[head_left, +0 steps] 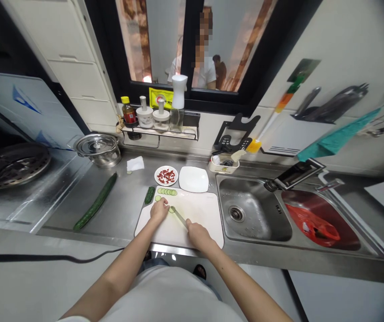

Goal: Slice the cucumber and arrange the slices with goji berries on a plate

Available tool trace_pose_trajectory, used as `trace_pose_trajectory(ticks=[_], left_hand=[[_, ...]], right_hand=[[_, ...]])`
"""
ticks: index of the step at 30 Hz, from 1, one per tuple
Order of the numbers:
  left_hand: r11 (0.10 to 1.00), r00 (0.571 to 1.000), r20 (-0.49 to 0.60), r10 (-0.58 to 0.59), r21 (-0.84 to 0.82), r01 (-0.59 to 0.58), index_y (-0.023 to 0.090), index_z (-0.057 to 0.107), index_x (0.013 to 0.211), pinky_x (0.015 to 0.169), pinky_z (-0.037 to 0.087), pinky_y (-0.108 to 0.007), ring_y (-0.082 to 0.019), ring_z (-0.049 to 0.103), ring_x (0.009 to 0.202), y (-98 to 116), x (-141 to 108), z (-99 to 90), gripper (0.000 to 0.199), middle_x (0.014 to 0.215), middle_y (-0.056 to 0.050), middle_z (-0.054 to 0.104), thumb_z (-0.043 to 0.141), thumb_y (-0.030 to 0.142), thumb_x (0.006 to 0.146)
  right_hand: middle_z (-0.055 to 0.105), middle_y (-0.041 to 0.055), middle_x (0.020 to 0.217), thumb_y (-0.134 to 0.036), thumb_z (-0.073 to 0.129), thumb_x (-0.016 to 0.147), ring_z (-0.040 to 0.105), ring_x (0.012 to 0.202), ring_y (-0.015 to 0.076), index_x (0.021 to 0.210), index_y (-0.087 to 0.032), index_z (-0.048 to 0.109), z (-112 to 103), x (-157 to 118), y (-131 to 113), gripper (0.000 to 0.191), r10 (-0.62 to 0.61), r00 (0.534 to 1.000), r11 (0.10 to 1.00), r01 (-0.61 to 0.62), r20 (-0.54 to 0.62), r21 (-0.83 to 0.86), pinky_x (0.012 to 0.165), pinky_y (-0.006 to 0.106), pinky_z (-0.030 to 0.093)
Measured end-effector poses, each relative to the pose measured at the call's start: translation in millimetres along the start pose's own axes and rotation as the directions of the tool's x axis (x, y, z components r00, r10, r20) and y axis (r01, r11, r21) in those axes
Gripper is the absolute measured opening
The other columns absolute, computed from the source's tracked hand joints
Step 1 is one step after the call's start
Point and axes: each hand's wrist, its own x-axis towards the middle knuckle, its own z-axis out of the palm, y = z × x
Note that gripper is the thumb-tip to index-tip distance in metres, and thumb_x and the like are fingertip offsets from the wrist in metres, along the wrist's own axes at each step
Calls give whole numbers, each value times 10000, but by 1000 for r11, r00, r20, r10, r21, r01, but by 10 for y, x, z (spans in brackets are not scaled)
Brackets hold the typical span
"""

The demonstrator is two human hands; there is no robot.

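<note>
My right hand (199, 234) is wrapped round the handle of a knife (180, 218), whose blade points up and left over the white cutting board (195, 205). At the blade's tip lies a round cucumber slice (171, 209). Close to its left is my left hand (159, 210), fingers bent together; what they pinch, if anything, is hidden. Just beyond those fingers another pale slice shows on the board. A row of overlapping cucumber slices (166, 192) lies along the board's far edge. At the board's far left corner rests a short cucumber piece (149, 195).
Behind the board stand a plate of chopped red pieces (166, 175) and a white square plate (193, 179). A whole cucumber (96, 203) and lidded pot (99, 148) are left. Right is the sink (255, 219) with a red bag (312, 226). People show in the window.
</note>
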Motion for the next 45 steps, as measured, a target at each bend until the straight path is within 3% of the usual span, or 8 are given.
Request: trace_pose_trajectory(ticks=[13, 32, 45], left_hand=[[1000, 1000, -14, 12, 0, -12, 239, 598, 969, 686, 389, -247, -176, 619, 833, -8, 8, 2, 176, 867, -18, 680, 578, 281, 798], [1000, 1000, -18, 22, 16, -22, 235, 590, 983, 691, 390, -245, -173, 614, 836, -15, 0, 11, 188, 872, -19, 677, 560, 277, 802], [983, 984, -80, 161, 97, -153, 207, 545, 1077, 812, 381, -275, -195, 557, 985, -5, -167, 149, 247, 1051, -72, 610, 489, 328, 868]], right_hand=[[668, 161, 950, -112, 289, 912, 655, 889, 226, 1172, -151, 491, 25, 125, 115, 331, -95, 990, 991, 85, -101, -104, 729, 331, 478], [658, 164, 998, -111, 290, 902, 639, 928, 227, 1183, -153, 479, -36, -8, 102, 341, -40, 999, 999, 39, -20, -35, 717, 306, 454], [656, 144, 964, -114, 343, 862, 620, 859, 224, 1201, -155, 471, 242, -184, 304, 365, -4, 996, 1000, 7, -85, 30, 659, 278, 361]])
